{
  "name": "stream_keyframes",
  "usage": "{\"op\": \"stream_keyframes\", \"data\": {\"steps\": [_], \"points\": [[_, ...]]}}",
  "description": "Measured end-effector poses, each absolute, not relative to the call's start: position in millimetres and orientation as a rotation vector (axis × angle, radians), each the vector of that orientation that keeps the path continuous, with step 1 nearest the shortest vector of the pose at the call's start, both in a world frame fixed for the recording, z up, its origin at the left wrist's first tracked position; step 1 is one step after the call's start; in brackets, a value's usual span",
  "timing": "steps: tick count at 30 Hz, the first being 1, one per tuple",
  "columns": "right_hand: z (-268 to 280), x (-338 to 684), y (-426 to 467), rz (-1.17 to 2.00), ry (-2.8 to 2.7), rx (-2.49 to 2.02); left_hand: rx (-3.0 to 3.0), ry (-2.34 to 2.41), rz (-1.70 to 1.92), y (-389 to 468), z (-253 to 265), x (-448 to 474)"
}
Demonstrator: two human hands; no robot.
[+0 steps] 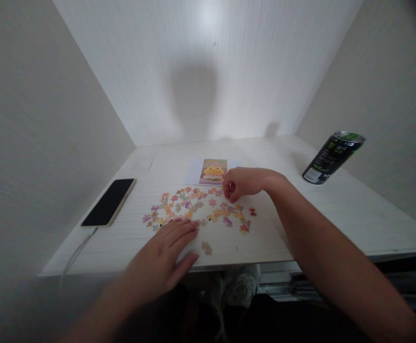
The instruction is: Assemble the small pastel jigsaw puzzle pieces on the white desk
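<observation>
Small jigsaw puzzle pieces in pink, yellow, orange and purple lie scattered over the white table, some with a greyish-brown side up. My left hand rests flat at their near edge, fingers stretched and thumb apart, holding nothing. Over the far right of the scatter, my right hand is closed in a pinch with its fingertips down by the pieces; whatever is between them is hidden. Just beyond lies a picture card showing a yellow cartoon figure with a pink hat, its right edge next to my right hand.
A black phone with a white cable lies at the left. At the right stands a dark drink can with green marks. One loose brown piece lies near the table's front edge. Pale panels enclose the back and sides.
</observation>
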State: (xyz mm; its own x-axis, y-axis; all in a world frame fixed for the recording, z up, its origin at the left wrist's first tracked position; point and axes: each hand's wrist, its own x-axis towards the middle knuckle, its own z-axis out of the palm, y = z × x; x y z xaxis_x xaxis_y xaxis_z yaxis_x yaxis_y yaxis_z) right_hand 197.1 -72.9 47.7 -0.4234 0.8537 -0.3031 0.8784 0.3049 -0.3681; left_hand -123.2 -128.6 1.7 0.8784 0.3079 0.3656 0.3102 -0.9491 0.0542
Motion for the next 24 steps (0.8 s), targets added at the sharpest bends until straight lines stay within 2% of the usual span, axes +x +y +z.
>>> {"op": "stream_keyframes", "data": {"steps": [7,13,18,24], "points": [[45.9,191.6,-75.3,-0.783,2.535,1.640,-3.013,-0.488,-0.554,-128.7,1.8,-122.0],[46.0,182.0,-75.2,-0.616,2.678,1.763,-3.001,-0.492,-0.609,-125.2,8.5,-124.0],[39.1,168.1,-74.3,-0.811,2.832,1.755,-3.075,-0.534,-0.668,-95.0,24.5,-117.6],[32.9,150.4,-79.1,-0.854,2.860,1.733,-3.307,-0.204,-0.282,-44.3,44.6,-77.5]]}}
